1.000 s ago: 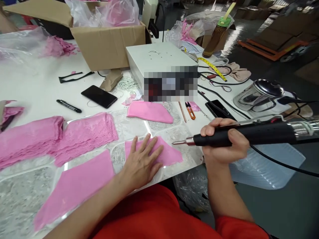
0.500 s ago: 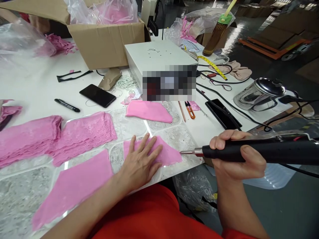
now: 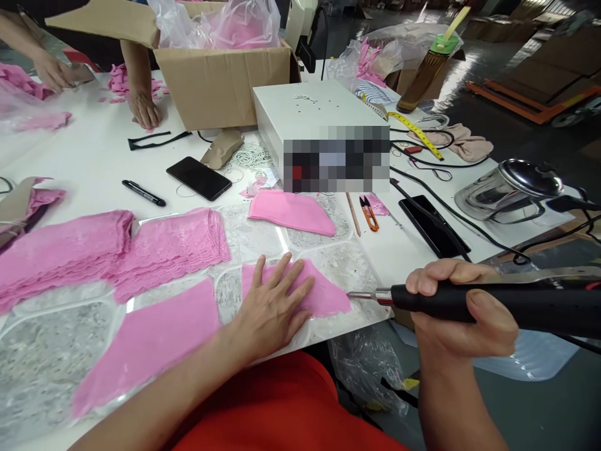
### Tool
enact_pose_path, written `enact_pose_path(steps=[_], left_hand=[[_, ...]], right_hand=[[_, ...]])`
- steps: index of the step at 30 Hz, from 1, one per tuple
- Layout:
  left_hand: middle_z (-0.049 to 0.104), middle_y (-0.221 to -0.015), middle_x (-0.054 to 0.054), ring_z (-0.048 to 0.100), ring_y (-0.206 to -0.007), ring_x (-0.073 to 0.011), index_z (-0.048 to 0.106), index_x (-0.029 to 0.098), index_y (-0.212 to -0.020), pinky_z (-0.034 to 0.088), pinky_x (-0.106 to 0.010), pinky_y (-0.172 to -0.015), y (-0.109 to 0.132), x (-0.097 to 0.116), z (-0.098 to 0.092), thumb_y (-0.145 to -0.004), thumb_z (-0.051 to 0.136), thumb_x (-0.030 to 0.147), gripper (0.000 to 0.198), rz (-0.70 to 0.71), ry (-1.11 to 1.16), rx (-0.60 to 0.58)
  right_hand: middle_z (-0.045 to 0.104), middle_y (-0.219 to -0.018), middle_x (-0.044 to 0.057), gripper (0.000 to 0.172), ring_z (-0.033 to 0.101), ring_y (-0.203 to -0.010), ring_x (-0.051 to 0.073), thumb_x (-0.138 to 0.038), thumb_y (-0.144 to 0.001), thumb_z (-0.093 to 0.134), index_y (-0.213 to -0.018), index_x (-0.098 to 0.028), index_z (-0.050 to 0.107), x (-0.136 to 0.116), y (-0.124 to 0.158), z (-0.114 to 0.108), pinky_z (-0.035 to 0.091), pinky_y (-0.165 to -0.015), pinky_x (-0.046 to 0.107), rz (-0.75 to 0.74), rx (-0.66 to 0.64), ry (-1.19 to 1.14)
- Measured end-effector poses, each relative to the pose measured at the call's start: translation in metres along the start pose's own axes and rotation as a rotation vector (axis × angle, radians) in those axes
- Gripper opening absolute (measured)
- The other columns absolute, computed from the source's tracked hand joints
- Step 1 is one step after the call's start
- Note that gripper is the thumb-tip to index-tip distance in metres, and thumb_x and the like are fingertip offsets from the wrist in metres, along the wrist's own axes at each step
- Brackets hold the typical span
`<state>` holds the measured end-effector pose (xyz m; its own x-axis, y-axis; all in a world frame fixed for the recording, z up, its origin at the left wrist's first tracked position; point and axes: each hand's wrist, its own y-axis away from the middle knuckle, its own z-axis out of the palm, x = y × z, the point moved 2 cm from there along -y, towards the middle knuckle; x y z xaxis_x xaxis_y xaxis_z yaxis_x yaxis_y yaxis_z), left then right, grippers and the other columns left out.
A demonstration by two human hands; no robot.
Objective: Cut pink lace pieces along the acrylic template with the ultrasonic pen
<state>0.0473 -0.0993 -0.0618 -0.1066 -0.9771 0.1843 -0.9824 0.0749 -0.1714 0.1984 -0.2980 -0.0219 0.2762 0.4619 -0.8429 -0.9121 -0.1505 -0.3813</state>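
Observation:
My left hand (image 3: 275,304) lies flat with fingers spread on a pink fabric piece (image 3: 328,291), pressing it against the stone-patterned mat. In my right hand (image 3: 462,307) is a black corded handheld tool (image 3: 436,299) with a thin metal tip, gripped like a pistol. That tip meets the right-hand point of the fabric piece. A larger pink cut piece (image 3: 154,341) is spread to the left. Behind my left hand lies a stack of pink pieces (image 3: 291,212). Folded pink lace fabric (image 3: 181,244) sits at the left.
A grey metal box (image 3: 319,106) stands behind the fabric, near a cardboard carton (image 3: 225,88). Orange snips (image 3: 369,214), phones (image 3: 200,177), cables and a clear lidded jug (image 3: 509,191) lie around. Another person's hands (image 3: 143,108) are at the far left.
The view has swung slightly left, so things appear shifted right. Another person's hands and arms now show at the far left. My hands keep nearly the same places on fabric and tool.

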Motion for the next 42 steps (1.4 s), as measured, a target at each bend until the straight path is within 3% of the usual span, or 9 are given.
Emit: enact_pose_path(steps=[10, 34, 42], left_hand=[[0.050, -0.148, -0.012, 0.036, -0.142, -0.0391, 0.057, 0.021, -0.137, 0.020, -0.069, -0.115, 0.001, 0.001, 0.000, -0.096, 0.055, 0.043, 0.046, -0.011, -0.015, 0.004], [0.048, -0.150, -0.011, 0.034, -0.143, -0.0377, 0.056, 0.021, -0.136, 0.016, -0.067, -0.117, 0.000, 0.001, -0.001, -0.098, 0.051, 0.045, 0.046, -0.008, -0.004, -0.013], [0.048, -0.149, -0.011, 0.034, -0.144, -0.0364, 0.056, 0.021, -0.136, 0.013, -0.065, -0.119, 0.000, 0.002, -0.001, -0.097, 0.051, 0.046, 0.046, -0.005, -0.025, -0.018]], right_hand=[[0.060, -0.064, -0.001, 0.014, 0.050, -0.044, 0.010, -0.027, -0.061, 0.060, -0.071, -0.019, 0.064, 0.001, -0.002, 0.013, 0.045, -0.040, 0.027, 0.000, 0.036, -0.027], [0.058, -0.068, 0.000, 0.014, 0.051, -0.048, 0.011, -0.031, -0.066, 0.066, -0.073, -0.019, 0.062, 0.014, 0.000, 0.032, 0.047, -0.043, 0.028, -0.037, -0.047, -0.029], [0.059, -0.066, -0.001, 0.014, 0.050, -0.046, 0.011, -0.028, -0.062, 0.060, -0.072, -0.020, 0.063, 0.016, -0.004, 0.039, 0.046, -0.042, 0.028, -0.028, -0.003, -0.030]])
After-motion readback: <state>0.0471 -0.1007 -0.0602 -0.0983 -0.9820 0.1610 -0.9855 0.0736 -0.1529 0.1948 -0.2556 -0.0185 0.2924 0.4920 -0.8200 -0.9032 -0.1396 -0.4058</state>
